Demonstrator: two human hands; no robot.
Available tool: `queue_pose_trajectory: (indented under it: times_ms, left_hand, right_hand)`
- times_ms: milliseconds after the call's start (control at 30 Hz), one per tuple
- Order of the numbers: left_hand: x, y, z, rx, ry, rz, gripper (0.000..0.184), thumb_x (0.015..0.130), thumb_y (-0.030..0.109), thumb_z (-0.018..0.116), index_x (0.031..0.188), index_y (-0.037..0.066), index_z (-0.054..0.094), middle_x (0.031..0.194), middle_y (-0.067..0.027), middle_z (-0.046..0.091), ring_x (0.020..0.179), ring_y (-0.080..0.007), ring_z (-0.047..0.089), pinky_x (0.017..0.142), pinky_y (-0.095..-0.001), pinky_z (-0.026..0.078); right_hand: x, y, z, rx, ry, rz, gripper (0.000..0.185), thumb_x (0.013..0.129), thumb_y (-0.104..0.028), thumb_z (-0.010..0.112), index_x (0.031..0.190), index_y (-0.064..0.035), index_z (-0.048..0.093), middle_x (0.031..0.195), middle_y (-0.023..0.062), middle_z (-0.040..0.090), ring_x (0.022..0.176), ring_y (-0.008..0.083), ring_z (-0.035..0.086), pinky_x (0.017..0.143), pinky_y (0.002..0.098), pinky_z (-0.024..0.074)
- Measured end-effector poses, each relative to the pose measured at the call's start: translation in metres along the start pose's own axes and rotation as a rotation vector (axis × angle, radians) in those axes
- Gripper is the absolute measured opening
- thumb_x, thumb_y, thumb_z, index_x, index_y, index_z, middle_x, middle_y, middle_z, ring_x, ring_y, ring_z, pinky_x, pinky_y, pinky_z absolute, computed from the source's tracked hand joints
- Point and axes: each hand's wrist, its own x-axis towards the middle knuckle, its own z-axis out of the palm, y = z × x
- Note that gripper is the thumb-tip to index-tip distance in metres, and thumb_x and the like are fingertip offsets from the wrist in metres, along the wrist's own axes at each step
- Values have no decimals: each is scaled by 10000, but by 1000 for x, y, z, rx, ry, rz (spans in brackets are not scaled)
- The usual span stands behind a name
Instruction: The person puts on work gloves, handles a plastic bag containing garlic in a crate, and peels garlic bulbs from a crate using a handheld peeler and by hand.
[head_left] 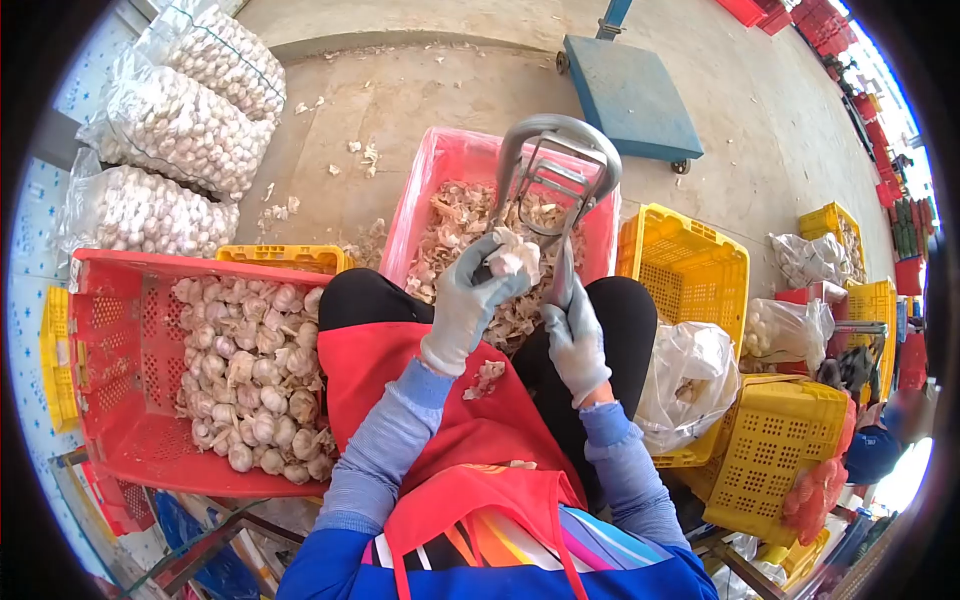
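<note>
A garlic bulb (514, 254) with loose skin sits in my gloved left hand (468, 298), whose fingers are wrapped round it. My gloved right hand (574, 335) is closed on a grey metal cutting tool (563, 275) with a large curved frame, just right of the bulb. Both hands are above a pink crate (412, 205) lined with plastic and strewn with garlic skins (450, 220). Scraps of skin (486, 380) lie on the red apron (400, 400).
At the left stands a red crate (120, 455) of garlic bulbs (255, 370), with bagged garlic (170, 125) behind. Yellow crates (775, 455) and a plastic bag (685, 385) are at the right. A blue platform cart (635, 95) stands ahead.
</note>
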Motion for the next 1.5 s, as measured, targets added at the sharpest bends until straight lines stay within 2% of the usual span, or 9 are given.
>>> queue_pose_trajectory:
  times_ms: [67,300,533,667,800,967,1133,1367,1500]
  left_hand:
    - [-10,8,0,249,11,162,639,824,12,760,1415,-30,519,1215,-128,670,1085,-222,674,903,-322,564]
    - [-49,15,-8,898,-72,572,801,724,-7,804,1457,-6,483,1363,-232,596,1218,-343,625,983,-390,542]
    - [-65,6,-41,-377,-119,-76,689,913,134,680,1526,18,387,1367,-168,586,1183,-266,640,961,-368,580]
    - [-68,3,-69,-953,-219,-183,649,967,280,651,1512,28,404,1327,-166,601,1143,-331,652,944,-416,589]
    - [-71,8,-115,-1060,-337,-54,460,993,432,624,1216,31,616,1255,-147,607,1137,-328,617,866,-398,589]
    - [-85,78,-193,650,524,422,168,977,210,682,889,69,658,854,-53,648,749,-145,631,585,-277,506]
    - [-56,113,-370,659,1148,414,167,889,148,722,999,22,735,784,-59,676,624,-92,587,546,-265,463]
    - [-19,171,-422,1602,882,-448,488,884,423,608,1188,57,717,1209,-203,701,1165,-381,649,1003,-471,507]
    - [9,157,-468,1814,757,-745,451,962,431,571,1248,106,698,1328,-184,646,1255,-331,611,1056,-435,491]
  right_hand:
    - [-5,-27,-8,-287,210,-413,640,860,42,685,1457,4,457,1388,230,528,1203,334,597,961,394,522]
    - [6,-56,13,57,9,-487,507,785,81,712,1268,-59,654,1176,156,628,895,274,677,782,348,559]
    - [-8,-57,-3,1172,128,199,80,948,36,600,978,51,672,918,72,677,686,87,606,607,235,510]
    - [-11,-64,-32,-165,-230,-361,386,864,16,690,1245,-49,685,1237,172,675,955,283,727,795,338,580]
    - [-30,-57,-27,86,-41,-71,314,884,25,666,1194,-11,707,1166,149,705,1008,281,699,901,365,548]
    - [-13,-16,-12,-122,150,-262,475,939,1,617,1405,31,529,1195,149,675,1084,211,630,940,342,503]
    - [-10,-26,-13,288,-86,204,506,979,-59,586,1464,9,462,945,20,635,653,67,555,571,212,454]
    - [-5,-15,5,309,32,170,227,1002,-96,593,1215,-21,581,815,-17,572,492,16,412,446,188,334]
    - [-4,-22,12,309,87,194,224,996,-96,614,1212,-42,591,777,-43,546,491,5,401,436,179,320]
